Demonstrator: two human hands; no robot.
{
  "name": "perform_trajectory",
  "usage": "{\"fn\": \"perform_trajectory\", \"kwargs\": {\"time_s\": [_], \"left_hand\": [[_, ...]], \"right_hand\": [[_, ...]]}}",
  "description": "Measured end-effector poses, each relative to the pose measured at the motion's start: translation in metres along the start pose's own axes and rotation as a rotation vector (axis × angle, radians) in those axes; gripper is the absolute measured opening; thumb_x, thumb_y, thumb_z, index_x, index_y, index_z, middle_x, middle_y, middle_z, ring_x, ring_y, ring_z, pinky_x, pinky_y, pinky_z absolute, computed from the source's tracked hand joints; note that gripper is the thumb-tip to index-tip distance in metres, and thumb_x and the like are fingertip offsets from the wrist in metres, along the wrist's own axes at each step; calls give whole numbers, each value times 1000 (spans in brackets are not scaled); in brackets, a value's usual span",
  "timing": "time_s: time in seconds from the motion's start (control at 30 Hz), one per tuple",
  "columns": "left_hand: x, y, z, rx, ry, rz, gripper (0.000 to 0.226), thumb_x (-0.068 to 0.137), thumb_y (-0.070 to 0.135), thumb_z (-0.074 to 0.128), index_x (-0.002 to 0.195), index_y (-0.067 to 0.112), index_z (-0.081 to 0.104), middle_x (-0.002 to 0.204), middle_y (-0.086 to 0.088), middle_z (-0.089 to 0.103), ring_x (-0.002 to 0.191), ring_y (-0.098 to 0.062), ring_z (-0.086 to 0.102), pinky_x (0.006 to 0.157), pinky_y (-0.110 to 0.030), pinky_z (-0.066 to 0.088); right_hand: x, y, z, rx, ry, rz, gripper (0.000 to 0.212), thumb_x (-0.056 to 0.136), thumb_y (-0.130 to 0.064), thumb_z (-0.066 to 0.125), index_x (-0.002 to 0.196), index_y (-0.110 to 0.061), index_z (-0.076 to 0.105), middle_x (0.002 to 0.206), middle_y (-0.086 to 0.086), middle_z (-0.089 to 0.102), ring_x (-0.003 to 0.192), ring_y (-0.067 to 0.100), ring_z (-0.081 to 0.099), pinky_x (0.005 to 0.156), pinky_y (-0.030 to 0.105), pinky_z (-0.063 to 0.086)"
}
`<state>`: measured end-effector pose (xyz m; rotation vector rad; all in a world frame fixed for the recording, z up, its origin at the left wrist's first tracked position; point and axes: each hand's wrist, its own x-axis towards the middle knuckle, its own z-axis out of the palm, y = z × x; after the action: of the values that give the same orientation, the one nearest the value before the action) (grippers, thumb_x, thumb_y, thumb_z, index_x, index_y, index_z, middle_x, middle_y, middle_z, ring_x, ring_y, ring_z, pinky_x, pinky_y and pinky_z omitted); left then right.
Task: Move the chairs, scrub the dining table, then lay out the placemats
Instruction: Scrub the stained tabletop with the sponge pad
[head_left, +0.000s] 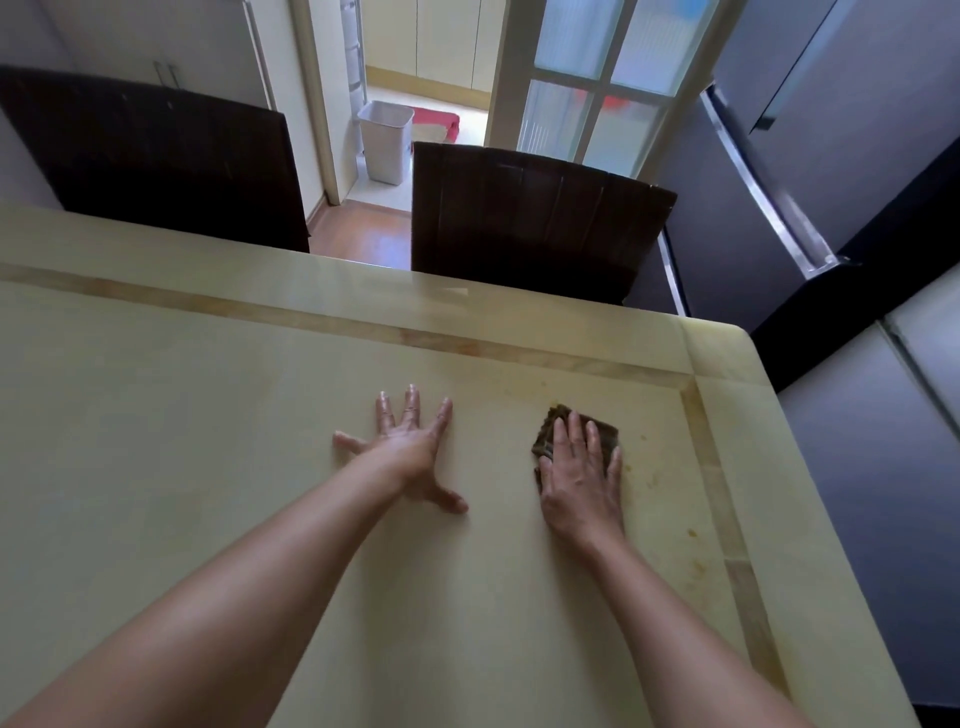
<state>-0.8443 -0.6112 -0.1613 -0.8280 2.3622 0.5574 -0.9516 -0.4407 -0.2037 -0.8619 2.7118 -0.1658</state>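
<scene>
Fingers (576, 441) of your right hand (582, 478) lie flat and close together, pressing the dark scrubbing pad (602, 434) onto the dining table (208, 441) near its far right corner; your left hand (410, 447) rests splayed and empty as a brace. Work outward toward the yellowish stains (649, 467) just beside the pad, keeping pressure even. Two chairs (519, 208) stand at the far edge.

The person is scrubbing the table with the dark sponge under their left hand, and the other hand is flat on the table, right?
Not quite. The head view shows the dark sponge under the right hand, not the left. The left hand is the one spread flat on the table, with nothing under it.
</scene>
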Motion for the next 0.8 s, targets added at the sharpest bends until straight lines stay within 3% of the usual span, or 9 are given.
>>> {"fn": "perform_trajectory", "kwargs": {"time_s": [0.17,0.47,0.67,0.8], "left_hand": [[3,-1,4,-1,5,6,128,61,64,73,143,42,-22,150,0,-38,137,-35,-33,98,-79,4],[10,-2,8,-18,16,-1,131,59,62,75,144,41,-21,149,0,-39,136,-36,-34,97,-80,2],[11,-3,7,-14,7,-3,131,58,63,75,143,43,-22,149,2,-39,137,-35,-33,98,-79,3],[9,-2,6,-10,-5,-9,130,60,63,74,143,42,-24,149,1,-40,137,-34,-33,99,-79,3]], "right_hand": [[17,-11,-8,-1,-44,-3,58,102,-33,22,152,-18,-4,159,-2,-16,145,17,-18,115,46,-15],[87,-96,-8,42,-109,-319,54,102,-33,22,153,-22,5,160,-7,-9,146,13,-14,115,42,-16],[119,-83,-18,72,-69,-283,53,102,-33,20,153,-23,6,160,-6,-7,146,14,-11,117,42,-15],[126,-39,-29,53,-14,-174,53,102,-33,20,152,-22,5,160,-5,-6,147,15,-9,117,45,-12]]}}
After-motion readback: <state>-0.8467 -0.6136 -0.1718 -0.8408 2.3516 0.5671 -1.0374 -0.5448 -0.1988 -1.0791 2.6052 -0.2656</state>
